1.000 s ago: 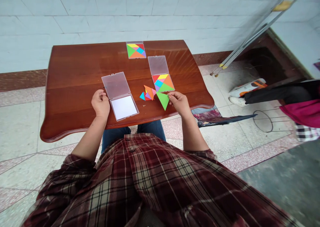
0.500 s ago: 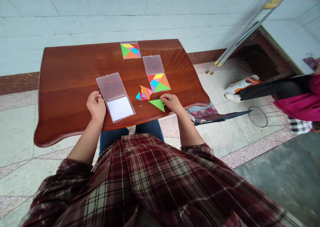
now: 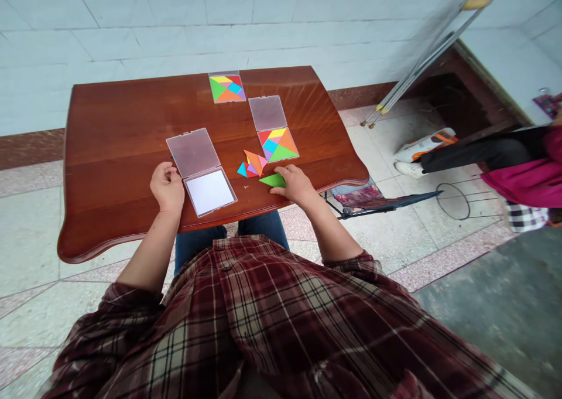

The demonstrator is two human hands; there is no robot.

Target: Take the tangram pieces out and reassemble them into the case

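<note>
My right hand (image 3: 296, 185) grips a large green triangle tangram piece (image 3: 271, 180) between thumb and fingers, covering its right end. Just left of it lie loose tangram pieces in a small overlapping heap: an orange triangle (image 3: 253, 160), a blue triangle (image 3: 242, 169) and several others in red, purple and pink. My left hand (image 3: 167, 188) rests at the left edge of an unfolded clear case, its fingers loosely curled but not closed, with nothing visible in it. White lining (image 3: 211, 192) fills the case's lower half; the clear lid (image 3: 193, 153) lies folded back.
An open case with a filled tangram square (image 3: 280, 144) lies beyond my right hand; another filled case (image 3: 227, 88) is at the table's back edge. The brown wooden table (image 3: 127, 147) meets a tiled wall. A folding chair (image 3: 360, 198), crutches (image 3: 408, 77) and a seated person's leg (image 3: 474, 156) are to the right.
My right hand has shifted slightly left and spread its grip over the green triangle, which now shows less and is turned. My left hand is nearly still.
</note>
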